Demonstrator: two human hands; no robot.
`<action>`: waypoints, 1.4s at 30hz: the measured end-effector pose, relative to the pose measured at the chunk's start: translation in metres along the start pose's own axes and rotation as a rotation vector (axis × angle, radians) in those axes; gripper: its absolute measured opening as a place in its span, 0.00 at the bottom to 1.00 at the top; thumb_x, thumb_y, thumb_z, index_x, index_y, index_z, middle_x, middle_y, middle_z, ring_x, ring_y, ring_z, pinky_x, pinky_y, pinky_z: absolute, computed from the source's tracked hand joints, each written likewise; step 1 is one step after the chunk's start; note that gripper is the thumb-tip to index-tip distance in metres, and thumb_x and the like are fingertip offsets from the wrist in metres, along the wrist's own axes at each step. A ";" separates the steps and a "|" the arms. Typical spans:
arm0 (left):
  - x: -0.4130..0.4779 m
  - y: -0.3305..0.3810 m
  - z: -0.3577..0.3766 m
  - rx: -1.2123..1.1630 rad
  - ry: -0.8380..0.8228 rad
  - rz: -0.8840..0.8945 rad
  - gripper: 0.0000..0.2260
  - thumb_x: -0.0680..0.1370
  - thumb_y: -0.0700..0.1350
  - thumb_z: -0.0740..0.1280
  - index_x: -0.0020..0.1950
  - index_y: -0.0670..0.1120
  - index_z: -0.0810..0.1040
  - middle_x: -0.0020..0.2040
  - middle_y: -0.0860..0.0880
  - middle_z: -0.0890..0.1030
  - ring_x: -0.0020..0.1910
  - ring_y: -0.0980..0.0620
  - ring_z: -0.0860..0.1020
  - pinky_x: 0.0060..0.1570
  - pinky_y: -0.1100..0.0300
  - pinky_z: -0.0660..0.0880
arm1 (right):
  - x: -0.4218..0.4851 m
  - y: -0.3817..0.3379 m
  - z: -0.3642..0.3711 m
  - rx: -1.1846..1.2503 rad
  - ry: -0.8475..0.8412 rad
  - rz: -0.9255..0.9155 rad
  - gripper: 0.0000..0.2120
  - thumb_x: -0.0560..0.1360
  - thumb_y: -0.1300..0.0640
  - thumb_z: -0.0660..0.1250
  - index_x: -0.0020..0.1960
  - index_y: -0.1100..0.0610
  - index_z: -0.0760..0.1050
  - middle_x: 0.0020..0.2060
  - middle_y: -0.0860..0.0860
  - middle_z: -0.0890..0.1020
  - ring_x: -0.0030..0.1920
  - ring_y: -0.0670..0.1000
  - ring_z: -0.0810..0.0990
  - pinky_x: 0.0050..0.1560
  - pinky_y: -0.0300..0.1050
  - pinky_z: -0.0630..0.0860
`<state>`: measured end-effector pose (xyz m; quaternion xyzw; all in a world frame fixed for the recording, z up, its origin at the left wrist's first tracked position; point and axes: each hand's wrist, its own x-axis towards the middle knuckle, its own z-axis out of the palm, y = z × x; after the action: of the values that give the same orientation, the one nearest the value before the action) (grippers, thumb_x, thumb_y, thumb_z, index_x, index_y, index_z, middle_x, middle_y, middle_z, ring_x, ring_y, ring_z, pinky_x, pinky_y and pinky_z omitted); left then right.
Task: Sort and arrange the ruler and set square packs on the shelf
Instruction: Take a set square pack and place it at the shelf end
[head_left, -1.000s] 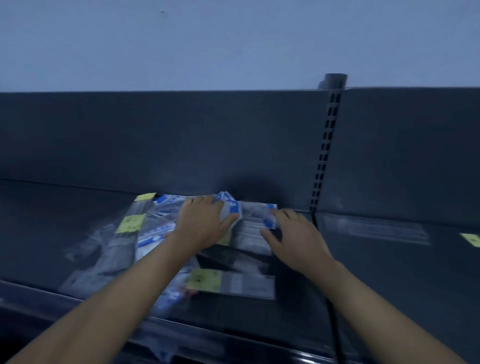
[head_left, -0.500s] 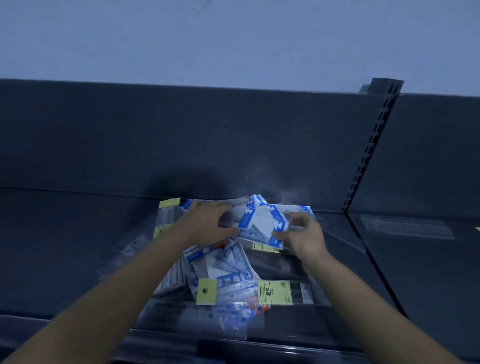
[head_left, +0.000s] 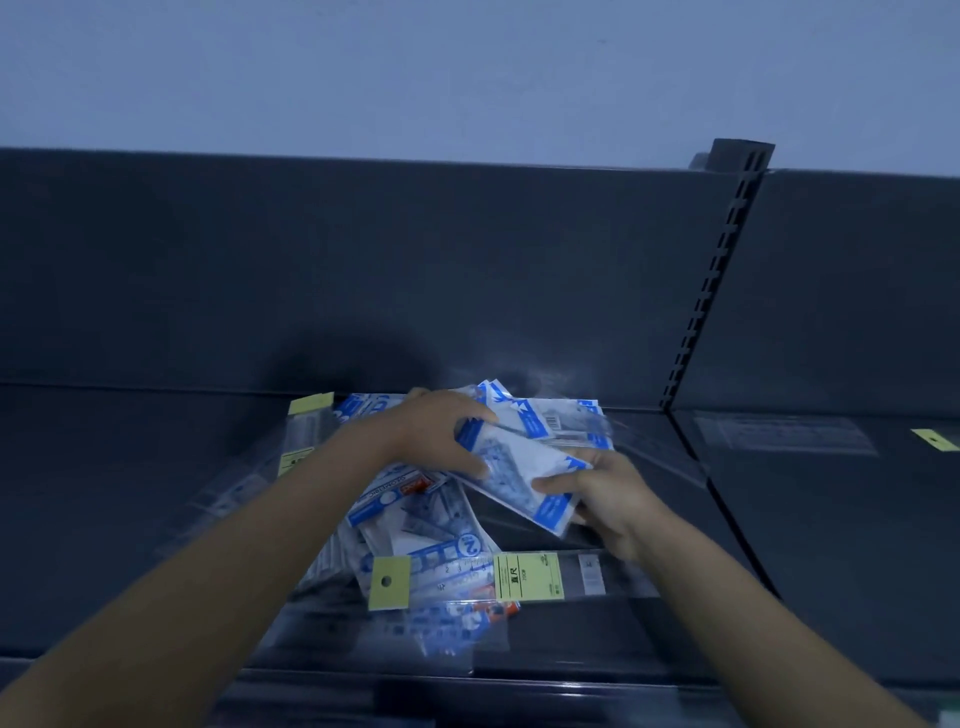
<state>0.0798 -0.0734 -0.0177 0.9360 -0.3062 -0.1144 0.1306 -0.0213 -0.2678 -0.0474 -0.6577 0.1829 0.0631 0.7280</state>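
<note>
A jumbled heap of clear packs (head_left: 431, 525) with blue and white cards lies mid-shelf on the dark shelf (head_left: 130, 519). Both hands hold one blue-and-white set square pack (head_left: 519, 467), tilted above the heap. My left hand (head_left: 436, 434) grips its upper left end, thumb under it. My right hand (head_left: 608, 493) pinches its lower right end. Ruler packs with yellow header cards (head_left: 527, 577) lie across the front of the heap, and more yellow-tagged ruler packs (head_left: 298, 452) lie at the left.
A dark back panel (head_left: 363, 270) rises behind the shelf. A slotted upright post (head_left: 717, 280) splits it from the right bay, where a clear ruler pack with a yellow tag (head_left: 789, 434) lies flat. The shelf's front lip (head_left: 519, 686) runs below the heap.
The view has swung left and closer. Both hands have drawn the blue-and-white pack up off the heap and toward me, and the right hand has slid to its lower end.
</note>
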 end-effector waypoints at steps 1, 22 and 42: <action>0.002 0.004 0.000 0.008 -0.001 0.021 0.31 0.68 0.62 0.73 0.69 0.60 0.70 0.69 0.54 0.71 0.69 0.50 0.67 0.69 0.56 0.58 | -0.001 -0.004 -0.010 -0.041 0.017 -0.030 0.13 0.67 0.74 0.71 0.49 0.63 0.79 0.39 0.58 0.85 0.36 0.53 0.85 0.32 0.41 0.79; 0.098 0.319 0.087 -0.786 -0.194 0.388 0.07 0.75 0.37 0.71 0.51 0.45 0.79 0.45 0.43 0.85 0.41 0.52 0.82 0.42 0.60 0.78 | -0.148 0.006 -0.339 -0.153 0.536 -0.369 0.21 0.64 0.74 0.74 0.52 0.58 0.75 0.44 0.53 0.84 0.40 0.49 0.82 0.37 0.40 0.78; 0.279 0.677 0.200 -0.645 0.176 0.303 0.10 0.71 0.34 0.70 0.37 0.49 0.84 0.38 0.52 0.84 0.39 0.55 0.80 0.42 0.63 0.75 | -0.141 0.011 -0.723 -0.394 0.790 -0.403 0.29 0.69 0.65 0.74 0.65 0.52 0.67 0.52 0.46 0.77 0.51 0.46 0.78 0.49 0.38 0.77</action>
<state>-0.1272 -0.8031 -0.0301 0.7971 -0.3771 -0.1035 0.4602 -0.2879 -0.9543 -0.0570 -0.7790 0.2987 -0.3004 0.4623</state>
